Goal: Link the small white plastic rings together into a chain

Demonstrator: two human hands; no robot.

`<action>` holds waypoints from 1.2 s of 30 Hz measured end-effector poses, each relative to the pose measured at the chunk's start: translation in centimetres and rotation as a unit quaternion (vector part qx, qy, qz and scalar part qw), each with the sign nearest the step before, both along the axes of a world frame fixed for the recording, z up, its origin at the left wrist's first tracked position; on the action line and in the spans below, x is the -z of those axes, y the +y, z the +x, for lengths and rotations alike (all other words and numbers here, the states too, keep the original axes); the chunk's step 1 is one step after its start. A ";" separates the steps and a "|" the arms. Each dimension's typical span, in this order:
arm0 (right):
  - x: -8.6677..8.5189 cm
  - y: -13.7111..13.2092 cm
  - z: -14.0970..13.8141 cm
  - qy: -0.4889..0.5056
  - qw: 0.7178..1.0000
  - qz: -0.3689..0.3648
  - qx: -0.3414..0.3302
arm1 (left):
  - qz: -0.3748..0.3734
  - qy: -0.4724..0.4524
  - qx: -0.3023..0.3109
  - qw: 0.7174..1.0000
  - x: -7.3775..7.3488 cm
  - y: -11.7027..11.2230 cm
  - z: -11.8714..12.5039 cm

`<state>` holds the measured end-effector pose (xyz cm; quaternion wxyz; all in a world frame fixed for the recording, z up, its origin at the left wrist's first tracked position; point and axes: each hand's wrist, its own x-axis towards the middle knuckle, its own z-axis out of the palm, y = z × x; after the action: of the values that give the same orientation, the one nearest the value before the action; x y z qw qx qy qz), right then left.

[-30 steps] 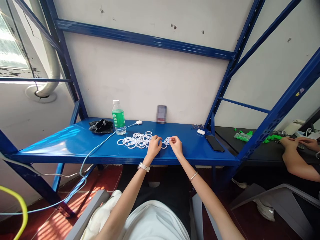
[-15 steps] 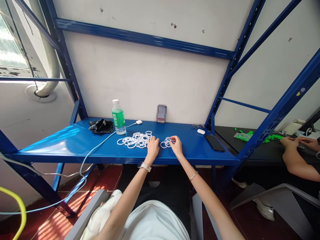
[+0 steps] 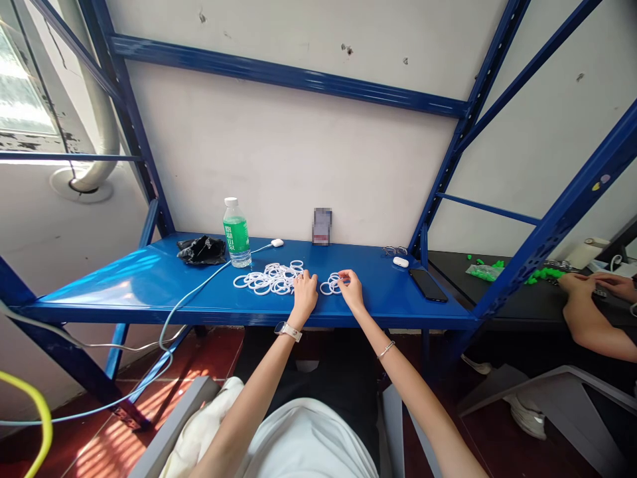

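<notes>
Ring pile (image 3: pixel 269 281), frame centre: your left hand (image 3: pixel 305 290) has shifted left to its edge, so the cluster (image 3: pixel 328 285) at your right hand (image 3: pixel 351 290) lies apart; both grips unclear.

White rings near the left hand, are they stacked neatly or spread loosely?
Spread loosely: the white rings overlap in a flat, uneven patch on the blue table.

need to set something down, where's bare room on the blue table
Bare: between the right hand and the black phone; left of the pale cable, in front of the black bag. Crowded: front middle, with the left hand, white ring pile and smaller ring group.
</notes>
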<state>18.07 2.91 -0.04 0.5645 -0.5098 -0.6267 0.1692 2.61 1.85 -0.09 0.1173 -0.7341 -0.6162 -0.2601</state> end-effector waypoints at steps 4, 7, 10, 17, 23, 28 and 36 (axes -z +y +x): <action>-0.1 -0.1 0.0 -0.001 1.000 0.003 0.000 | 0.005 -0.018 0.017 1.000 0.2 0.2 0.0; -0.2 -0.2 0.0 -0.004 1.000 0.005 0.000 | 0.026 -0.047 0.041 0.998 0.4 0.4 0.0; -0.3 -0.3 0.0 -0.006 1.000 0.009 -0.004 | 0.070 -0.080 0.074 0.992 0.4 0.6 -0.1; -0.6 -0.6 -0.2 -0.028 0.999 0.030 -0.034 | 0.150 -0.147 0.174 0.962 -0.8 0.1 -0.2; -0.9 -0.9 -0.6 -0.120 0.988 0.061 -0.077 | 0.166 -0.188 0.256 0.934 -1.3 -0.3 -0.1; -0.8 -1.1 -1.1 -0.192 0.975 0.072 -0.088 | 0.166 -0.260 0.280 0.909 -1.5 -0.3 -0.2; -0.8 -1.1 -1.1 -0.212 0.972 0.074 -0.065 | 0.127 -0.341 0.305 0.880 -1.5 0.0 -0.3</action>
<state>16.94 1.80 0.71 0.4429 -0.4492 -0.7745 0.0473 2.26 1.89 1.42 -0.0928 -0.7307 -0.3253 -0.5930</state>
